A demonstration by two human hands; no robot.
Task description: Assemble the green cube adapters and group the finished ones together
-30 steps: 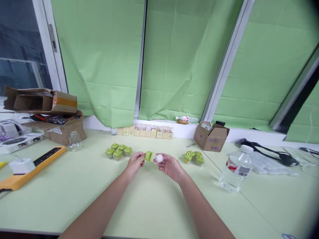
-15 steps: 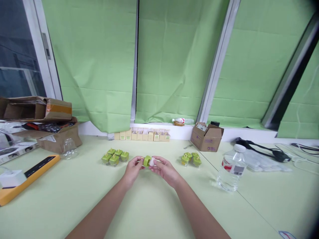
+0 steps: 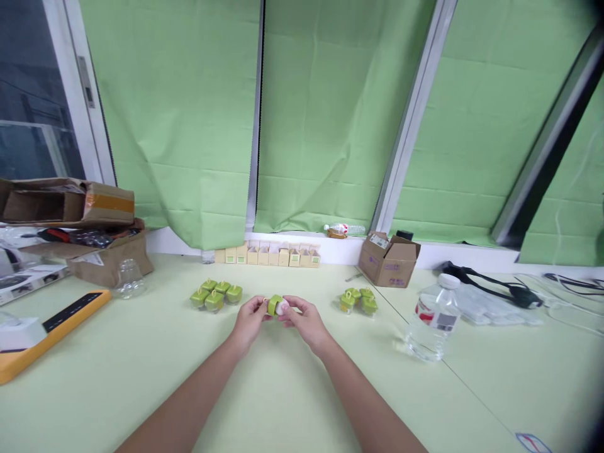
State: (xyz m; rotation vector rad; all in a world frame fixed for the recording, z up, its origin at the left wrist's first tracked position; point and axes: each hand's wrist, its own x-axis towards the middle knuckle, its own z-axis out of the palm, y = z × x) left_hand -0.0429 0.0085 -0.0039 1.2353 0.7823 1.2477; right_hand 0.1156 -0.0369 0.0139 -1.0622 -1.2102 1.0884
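Observation:
Between the fingertips of my left hand (image 3: 248,323) is a small green lid (image 3: 272,306), tipped on its side, with a loop on its left. My right hand (image 3: 307,324) pinches a small whitish piece (image 3: 282,307) against the lid's right side; fingers partly cover it and its exact kind is unclear. To the left of my hands stand several small clear tubs with green lids (image 3: 214,301). A second cluster of green-lidded tubs (image 3: 369,306) is on the right, each topped by a pale loop.
Small tan boxes (image 3: 274,255) line the back wall. A cardboard box (image 3: 389,259) and a water bottle (image 3: 433,321) stand at right, near a black strap (image 3: 491,283). On the left are a yellow power strip (image 3: 61,333), a clear jar (image 3: 129,279) and piled cartons (image 3: 108,251).
The whitish piece has come closer to the green lid, and my right hand has moved slightly left with it. The view has shifted a little.

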